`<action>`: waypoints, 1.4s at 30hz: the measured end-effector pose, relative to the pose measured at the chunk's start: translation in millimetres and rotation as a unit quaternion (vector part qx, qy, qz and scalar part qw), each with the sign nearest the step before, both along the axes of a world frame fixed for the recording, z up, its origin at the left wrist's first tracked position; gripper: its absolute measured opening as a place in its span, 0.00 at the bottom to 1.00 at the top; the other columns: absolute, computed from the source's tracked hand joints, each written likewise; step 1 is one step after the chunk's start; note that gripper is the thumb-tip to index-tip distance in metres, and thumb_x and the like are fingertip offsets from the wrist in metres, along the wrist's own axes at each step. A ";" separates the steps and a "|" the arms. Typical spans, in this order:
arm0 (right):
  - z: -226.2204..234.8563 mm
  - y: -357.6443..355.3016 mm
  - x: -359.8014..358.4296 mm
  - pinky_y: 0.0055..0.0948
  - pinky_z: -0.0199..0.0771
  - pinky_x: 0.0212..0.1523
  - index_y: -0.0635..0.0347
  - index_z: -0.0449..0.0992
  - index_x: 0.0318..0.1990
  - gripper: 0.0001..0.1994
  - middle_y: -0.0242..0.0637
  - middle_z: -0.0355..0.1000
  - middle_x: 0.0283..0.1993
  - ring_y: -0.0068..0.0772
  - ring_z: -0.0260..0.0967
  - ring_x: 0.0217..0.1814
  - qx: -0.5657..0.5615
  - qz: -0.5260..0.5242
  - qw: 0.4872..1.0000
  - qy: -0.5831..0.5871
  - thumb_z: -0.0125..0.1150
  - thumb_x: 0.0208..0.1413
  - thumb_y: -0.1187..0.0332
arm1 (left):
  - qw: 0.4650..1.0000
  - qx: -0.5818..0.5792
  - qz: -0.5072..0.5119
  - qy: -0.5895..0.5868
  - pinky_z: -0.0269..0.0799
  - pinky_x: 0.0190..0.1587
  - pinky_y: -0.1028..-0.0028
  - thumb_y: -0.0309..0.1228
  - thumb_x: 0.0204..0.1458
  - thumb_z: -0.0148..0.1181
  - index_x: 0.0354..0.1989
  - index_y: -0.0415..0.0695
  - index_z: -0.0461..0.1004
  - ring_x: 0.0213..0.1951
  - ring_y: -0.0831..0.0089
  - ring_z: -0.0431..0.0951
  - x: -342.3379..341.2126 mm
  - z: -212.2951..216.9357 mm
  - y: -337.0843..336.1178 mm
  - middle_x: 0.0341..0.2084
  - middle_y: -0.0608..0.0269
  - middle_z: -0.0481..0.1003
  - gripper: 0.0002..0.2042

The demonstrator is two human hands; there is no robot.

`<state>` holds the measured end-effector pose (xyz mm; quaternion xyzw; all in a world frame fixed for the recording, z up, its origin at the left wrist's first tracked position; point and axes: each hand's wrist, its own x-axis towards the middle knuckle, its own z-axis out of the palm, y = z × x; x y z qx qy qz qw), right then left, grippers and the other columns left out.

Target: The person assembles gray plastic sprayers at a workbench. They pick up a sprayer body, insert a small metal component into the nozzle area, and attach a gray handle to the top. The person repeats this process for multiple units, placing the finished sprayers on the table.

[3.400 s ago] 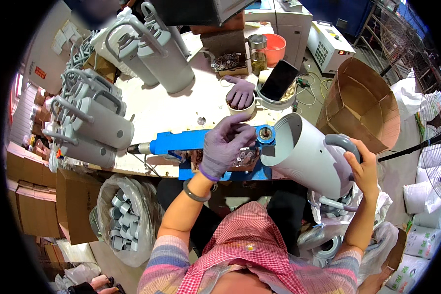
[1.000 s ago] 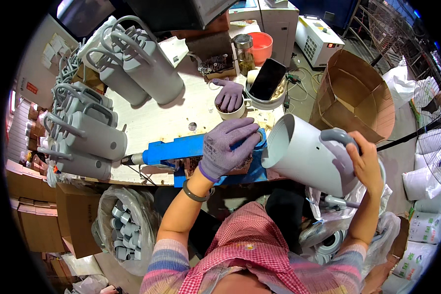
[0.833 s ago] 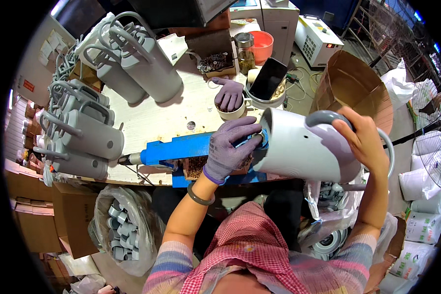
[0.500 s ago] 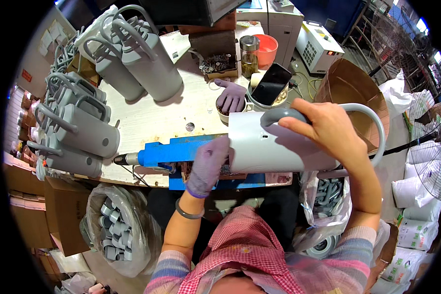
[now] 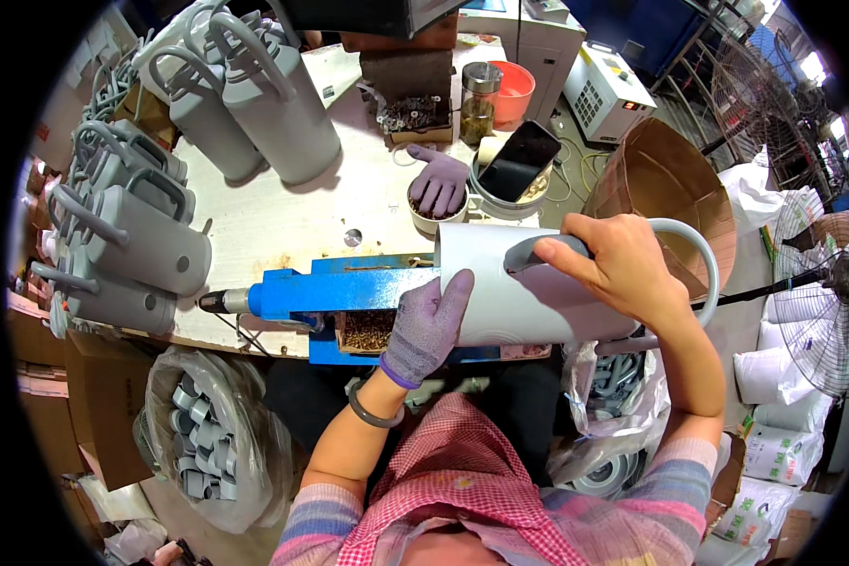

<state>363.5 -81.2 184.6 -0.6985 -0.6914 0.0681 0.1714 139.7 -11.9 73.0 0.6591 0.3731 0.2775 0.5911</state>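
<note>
A light grey watering can (image 5: 528, 316) lies on its side in front of me, its open end to the left and its long curved spout (image 5: 706, 250) looping out at the right. My right hand (image 5: 627, 269), bare, is closed round its dark grey handle (image 5: 528, 255). My left hand (image 5: 424, 325), in a grey-purple glove, grips the rim of the open end, thumb up along the can's side. A blue metal fixture (image 5: 349, 292) runs up to that open end; whether it reaches inside is hidden. A box of small brass-coloured screws (image 5: 366, 330) sits below the fixture's arm.
Several grey watering cans (image 5: 288, 118) stand or lie at the left of the table. Behind my hands are a cup with a glove (image 5: 439, 189), a phone (image 5: 519, 160), a jar (image 5: 479, 99) and an orange cup (image 5: 511, 94). Bags of grey parts (image 5: 198, 434) flank my legs.
My left hand, blurred beside the can's open end before, now has its thumb on the can's side. The can sits slightly lower in view, my right hand still on its handle.
</note>
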 end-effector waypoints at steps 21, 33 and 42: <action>-7.7 0.5 -7.8 0.40 0.67 0.21 0.59 0.68 0.24 0.27 0.41 0.69 0.18 0.46 0.69 0.19 -0.009 0.080 0.990 -0.112 0.57 0.57 0.42 | 0.918 0.393 -0.009 0.043 0.67 0.21 0.68 0.23 0.56 0.56 0.42 0.35 0.76 0.19 0.63 0.72 -7.4 -15.4 2.5 0.21 0.56 0.73 0.08; -6.6 -3.6 -12.0 0.44 0.69 0.25 0.62 0.72 0.29 0.26 0.46 0.71 0.21 0.51 0.71 0.23 -0.054 0.011 0.995 -0.084 0.58 0.56 0.42 | 0.996 -0.025 -0.065 -0.062 0.75 0.35 0.71 0.35 0.65 0.51 0.44 0.34 0.77 0.31 0.73 0.79 -1.6 1.9 2.0 0.29 0.53 0.80 0.15; -3.0 -13.6 -9.9 0.49 0.66 0.45 0.62 0.74 0.56 0.23 0.57 0.75 0.39 0.59 0.70 0.42 -0.123 -0.063 0.986 -0.094 0.49 0.64 0.53 | 0.981 0.125 -0.056 -0.137 0.73 0.33 0.70 0.37 0.64 0.51 0.47 0.45 0.77 0.28 0.80 0.74 29.0 -37.1 9.5 0.25 0.58 0.79 0.13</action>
